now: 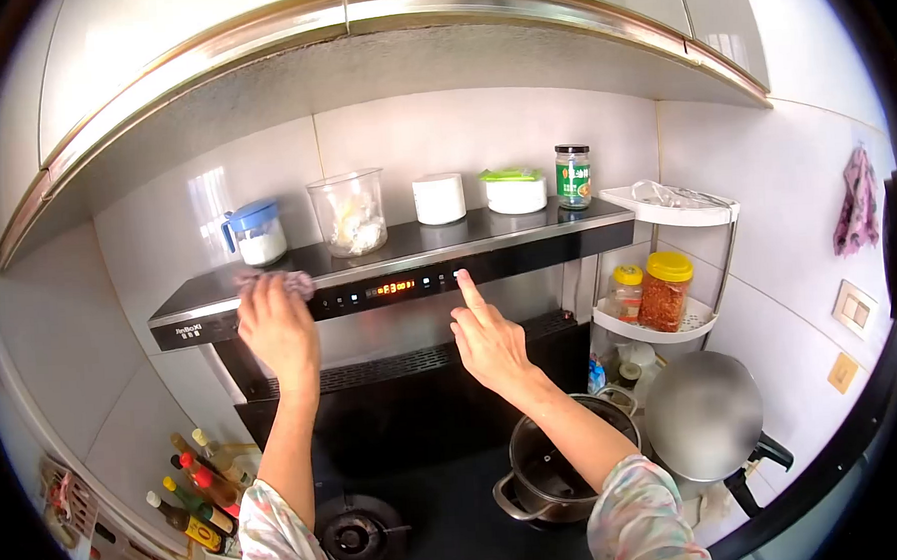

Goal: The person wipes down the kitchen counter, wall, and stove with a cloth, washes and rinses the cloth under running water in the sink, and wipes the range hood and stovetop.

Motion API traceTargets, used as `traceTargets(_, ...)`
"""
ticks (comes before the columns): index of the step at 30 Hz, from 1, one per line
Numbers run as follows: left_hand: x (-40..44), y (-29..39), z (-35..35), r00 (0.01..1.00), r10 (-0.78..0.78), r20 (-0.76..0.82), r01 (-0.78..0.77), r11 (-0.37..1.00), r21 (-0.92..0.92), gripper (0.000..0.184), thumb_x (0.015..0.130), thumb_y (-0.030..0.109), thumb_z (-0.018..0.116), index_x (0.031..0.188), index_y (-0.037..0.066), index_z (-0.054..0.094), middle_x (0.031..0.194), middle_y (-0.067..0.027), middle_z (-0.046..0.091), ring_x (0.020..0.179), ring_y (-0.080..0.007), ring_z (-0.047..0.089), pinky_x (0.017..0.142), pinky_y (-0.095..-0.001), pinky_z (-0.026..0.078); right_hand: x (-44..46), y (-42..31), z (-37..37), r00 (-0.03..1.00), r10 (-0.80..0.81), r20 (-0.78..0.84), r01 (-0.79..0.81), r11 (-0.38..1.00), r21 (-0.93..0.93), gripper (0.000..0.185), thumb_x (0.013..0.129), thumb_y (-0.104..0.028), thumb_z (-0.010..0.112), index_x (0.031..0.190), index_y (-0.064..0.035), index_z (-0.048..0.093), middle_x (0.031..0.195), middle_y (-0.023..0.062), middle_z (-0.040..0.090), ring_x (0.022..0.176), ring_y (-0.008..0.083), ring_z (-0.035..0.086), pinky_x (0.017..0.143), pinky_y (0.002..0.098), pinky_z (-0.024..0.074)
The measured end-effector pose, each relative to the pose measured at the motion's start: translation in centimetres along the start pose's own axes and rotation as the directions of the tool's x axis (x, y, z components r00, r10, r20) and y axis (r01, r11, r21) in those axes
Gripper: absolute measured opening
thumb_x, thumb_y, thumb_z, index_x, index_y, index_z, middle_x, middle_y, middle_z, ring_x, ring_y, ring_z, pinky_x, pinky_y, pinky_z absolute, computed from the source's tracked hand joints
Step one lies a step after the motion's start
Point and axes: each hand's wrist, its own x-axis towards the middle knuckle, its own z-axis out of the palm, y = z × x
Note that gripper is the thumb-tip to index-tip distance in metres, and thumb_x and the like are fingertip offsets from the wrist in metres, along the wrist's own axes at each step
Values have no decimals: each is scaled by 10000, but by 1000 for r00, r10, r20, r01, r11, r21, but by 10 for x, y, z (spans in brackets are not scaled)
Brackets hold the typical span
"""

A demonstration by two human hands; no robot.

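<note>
My left hand [277, 330] is closed over a crumpled pinkish cloth [296, 283], pressed on the front edge of the black range hood [557, 252] near its left end. My right hand [491, 340] holds nothing. Its index finger is stretched out, the tip at a button on the right of the hood's control strip, while the other fingers are loosely bent. Between the hands glows an orange display [397, 287]. On the hood's top stand a blue-lidded pitcher [258, 234], a clear plastic container [351, 219], a white tub [439, 199], a green-topped white container [514, 191] and a green-labelled jar [573, 178].
Below my right forearm, a lidded steel pot [537, 471] sits on the black stove; a bare burner [355, 537] is at left. Several bottles [193, 506] stand lower left. At right are a white corner rack [661, 326] with jars and a large round pan [703, 416]. Cabinets [198, 36] hang overhead.
</note>
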Motion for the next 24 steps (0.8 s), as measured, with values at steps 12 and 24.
traceTargets(12,21,111,1,941,324,97,-271,894,-357,137,743,171,610,834,69,602,826,-73,611,876,-269,554,734,-394,399,-8,3,-45,998,56,-38,-49,984,173,80,789,-98,608,794,-61,538,1208,153,554,612,293,631,503,360,503)
traceTargets(24,-1,329,51,911,408,-64,-370,738,-564,85,721,144,599,786,98,568,813,-51,597,891,-253,567,715,-359,439,-74,78,-157,943,333,7,-332,939,88,71,768,-83,638,835,-64,622,1136,139,605,687,267,651,584,320,520)
